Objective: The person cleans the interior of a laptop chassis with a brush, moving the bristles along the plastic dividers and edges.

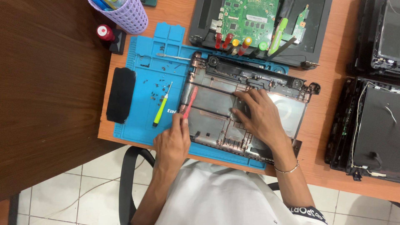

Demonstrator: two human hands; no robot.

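left hand point(173, 141) is clamped round a red-handled tool point(189, 103), its tip at the left edge of the open laptop shell point(216, 112); can't tell if it's a brush or a driver. right hand point(258, 114) lies flat w/ fingers spread apart on the shell's middle, pressing on it, holding nothing; thin bracelet point(286, 170) on that wrist. the shell sits on a blue work mat point(146, 79) on the orange bench point(325, 112), just in front of the person. on the mat, left of the shell: a green-handled screwdriver point(161, 106), loose small screws point(156, 93) scattered near it, a thin metal tool point(173, 56) nearer the mat's far edge. a black oblong pad point(121, 95) lies at the mat's left edge. beyond the mat a second opened laptop w/ a green circuit board point(246, 16) showing, a row of coloured screwdriver handles point(237, 41) along its near edge. purple mesh cup point(123, 14) at far left corner, a red-topped stamp point(106, 32) beside it. more dark laptop parts point(371, 125) stacked at the right, well apart from both hands.
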